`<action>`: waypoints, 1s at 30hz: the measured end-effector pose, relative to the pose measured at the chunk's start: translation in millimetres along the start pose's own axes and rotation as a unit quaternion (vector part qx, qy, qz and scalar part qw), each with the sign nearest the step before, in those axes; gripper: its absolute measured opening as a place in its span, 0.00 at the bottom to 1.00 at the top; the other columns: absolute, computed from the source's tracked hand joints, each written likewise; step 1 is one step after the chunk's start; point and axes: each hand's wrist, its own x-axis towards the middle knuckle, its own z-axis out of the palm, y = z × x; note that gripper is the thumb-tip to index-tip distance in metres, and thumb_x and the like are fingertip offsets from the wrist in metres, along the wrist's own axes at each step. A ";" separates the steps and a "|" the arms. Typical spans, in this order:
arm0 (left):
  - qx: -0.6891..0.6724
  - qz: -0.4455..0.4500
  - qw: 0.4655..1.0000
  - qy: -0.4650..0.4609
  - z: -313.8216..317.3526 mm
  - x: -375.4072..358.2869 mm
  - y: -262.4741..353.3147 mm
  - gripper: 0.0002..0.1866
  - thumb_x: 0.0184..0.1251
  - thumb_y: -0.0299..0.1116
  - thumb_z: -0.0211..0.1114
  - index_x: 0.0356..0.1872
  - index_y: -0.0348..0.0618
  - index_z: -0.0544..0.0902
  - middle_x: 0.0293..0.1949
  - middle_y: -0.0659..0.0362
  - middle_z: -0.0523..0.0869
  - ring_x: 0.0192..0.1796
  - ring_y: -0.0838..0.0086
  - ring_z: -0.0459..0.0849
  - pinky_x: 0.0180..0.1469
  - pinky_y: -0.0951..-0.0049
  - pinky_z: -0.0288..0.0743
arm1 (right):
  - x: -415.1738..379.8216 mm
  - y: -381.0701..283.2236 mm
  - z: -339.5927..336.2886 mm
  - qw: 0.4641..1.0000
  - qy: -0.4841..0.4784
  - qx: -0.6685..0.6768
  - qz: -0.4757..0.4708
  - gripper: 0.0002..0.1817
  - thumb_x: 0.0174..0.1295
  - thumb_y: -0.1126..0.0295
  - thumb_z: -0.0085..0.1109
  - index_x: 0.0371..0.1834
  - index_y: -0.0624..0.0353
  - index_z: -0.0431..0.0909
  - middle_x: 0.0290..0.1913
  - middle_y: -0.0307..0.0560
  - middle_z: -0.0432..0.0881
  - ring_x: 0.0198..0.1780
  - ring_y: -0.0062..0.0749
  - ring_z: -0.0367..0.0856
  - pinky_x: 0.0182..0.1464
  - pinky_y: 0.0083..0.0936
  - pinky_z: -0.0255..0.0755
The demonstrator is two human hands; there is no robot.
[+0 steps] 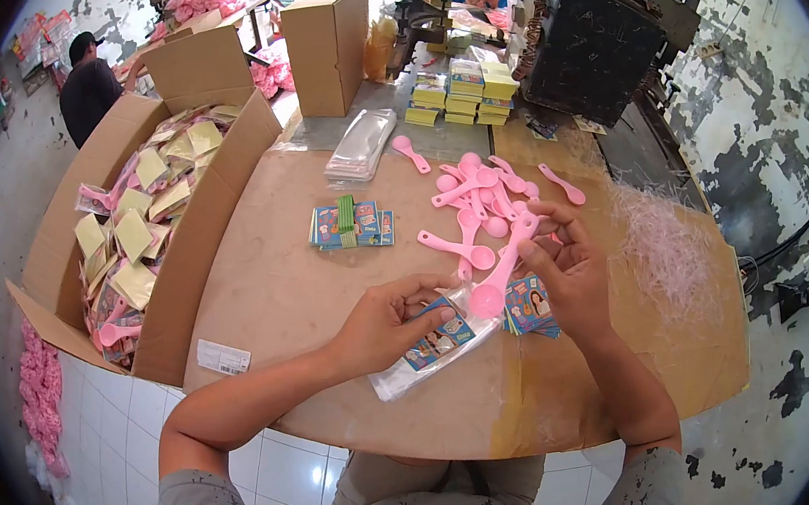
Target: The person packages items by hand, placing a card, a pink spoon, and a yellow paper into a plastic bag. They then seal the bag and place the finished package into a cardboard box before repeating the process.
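- Left hand (387, 324): closed on clear plastic bag (431, 352) holding a printed card, near table edge.
- Right hand (570, 271): fingers pinched on pink spoon (502, 275), bowl end at bag mouth.
- Card stack (530, 307): under right hand, on table (282, 293).
- Loose pink spoons (477, 192): piled just beyond hands.
- Banded card bundle (351, 225): left of pile.
- Open carton of packed bags (140, 239): at table's left.

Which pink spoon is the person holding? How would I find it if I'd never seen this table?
Start at the brown table and find the pile of pink spoons near its middle. Just below it, the right hand holds one pink spoon. Unlike the loose ones, it is lifted, bowl down, over a clear bag in the left hand.
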 end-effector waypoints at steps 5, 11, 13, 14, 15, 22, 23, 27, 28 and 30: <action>0.018 -0.010 0.999 -0.028 -2.4 0.8 -7.2 0.20 0.82 0.27 0.62 0.69 0.31 0.77 0.55 0.56 0.89 0.54 0.81 0.87 0.56 0.77 0.83 | -12.0 12.5 19.3 1.000 -0.003 0.016 -0.019 0.22 0.72 0.83 0.62 0.68 0.66 0.73 0.52 0.42 0.75 0.50 0.26 0.88 0.50 0.23 0.88; -0.030 0.009 1.000 -0.004 -1.9 3.2 -3.5 0.20 0.84 0.31 0.61 0.69 0.34 0.77 0.53 0.56 0.91 0.50 0.83 0.87 0.48 0.80 0.81 | -17.2 30.4 -0.4 0.959 -0.168 -0.204 -0.107 0.19 0.74 0.81 0.60 0.66 0.64 0.76 0.59 0.46 0.79 0.59 0.33 0.83 0.61 0.36 0.79; -0.019 -0.023 0.999 -0.030 -5.4 0.4 9.5 0.19 0.83 0.30 0.63 0.68 0.36 0.78 0.53 0.57 0.92 0.47 0.83 0.86 0.48 0.79 0.81 | -8.0 25.1 -8.6 0.970 -0.176 -0.144 -0.084 0.17 0.73 0.80 0.61 0.63 0.62 0.78 0.60 0.46 0.80 0.62 0.34 0.81 0.62 0.37 0.76; -0.015 -0.040 0.998 -0.043 -6.0 -1.5 14.9 0.19 0.82 0.30 0.64 0.68 0.37 0.78 0.53 0.57 0.92 0.46 0.83 0.86 0.48 0.79 0.81 | -5.7 17.2 -5.4 0.973 -0.180 -0.122 -0.076 0.16 0.72 0.80 0.62 0.61 0.62 0.80 0.60 0.47 0.81 0.63 0.35 0.80 0.63 0.38 0.75; -0.010 -0.036 0.998 -0.053 -6.2 -2.7 14.4 0.19 0.82 0.30 0.63 0.69 0.37 0.78 0.53 0.57 0.92 0.47 0.83 0.86 0.47 0.80 0.80 | -3.5 9.4 -2.2 0.976 -0.184 -0.099 -0.067 0.15 0.71 0.79 0.63 0.59 0.61 0.81 0.60 0.47 0.82 0.64 0.35 0.80 0.63 0.38 0.74; -0.091 0.076 0.989 -0.084 1.6 -4.9 6.7 0.22 0.81 0.31 0.64 0.70 0.39 0.76 0.58 0.57 0.87 0.60 0.77 0.84 0.58 0.74 0.78 | 8.8 -48.6 21.0 0.908 -0.319 -0.181 -0.205 0.10 0.64 0.78 0.70 0.47 0.58 0.87 0.54 0.45 0.85 0.59 0.38 0.83 0.59 0.37 0.75; -0.123 0.094 0.985 -0.077 5.0 -7.1 9.7 0.22 0.80 0.31 0.66 0.70 0.39 0.76 0.59 0.56 0.86 0.62 0.74 0.84 0.62 0.71 0.78 | 10.3 -59.5 24.4 0.907 -0.332 -0.149 -0.210 0.09 0.63 0.78 0.71 0.46 0.57 0.87 0.52 0.44 0.85 0.57 0.38 0.83 0.57 0.37 0.76; 0.185 0.300 0.936 -0.021 -3.9 -10.2 19.1 0.29 0.72 0.29 0.71 0.72 0.37 0.74 0.65 0.51 0.82 0.69 0.65 0.81 0.71 0.61 0.73 | 8.7 -98.1 36.4 0.815 -0.276 -0.423 -0.284 0.11 0.62 0.76 0.71 0.47 0.56 0.87 0.42 0.41 0.85 0.46 0.33 0.84 0.47 0.32 0.75; 0.202 0.299 0.931 -0.051 -9.6 -12.7 19.2 0.31 0.71 0.29 0.71 0.73 0.37 0.73 0.66 0.50 0.82 0.69 0.64 0.80 0.72 0.59 0.72 | 6.7 -98.0 38.0 0.828 -0.261 -0.418 -0.270 0.11 0.62 0.76 0.72 0.48 0.57 0.87 0.40 0.41 0.84 0.43 0.32 0.84 0.45 0.31 0.75; 0.203 0.273 0.937 -0.084 -5.4 -18.5 25.5 0.31 0.73 0.29 0.69 0.75 0.37 0.72 0.66 0.49 0.83 0.68 0.63 0.82 0.70 0.60 0.74 | 2.9 -96.9 42.4 0.853 -0.230 -0.406 -0.234 0.11 0.63 0.75 0.72 0.48 0.57 0.87 0.36 0.41 0.84 0.38 0.31 0.84 0.41 0.29 0.75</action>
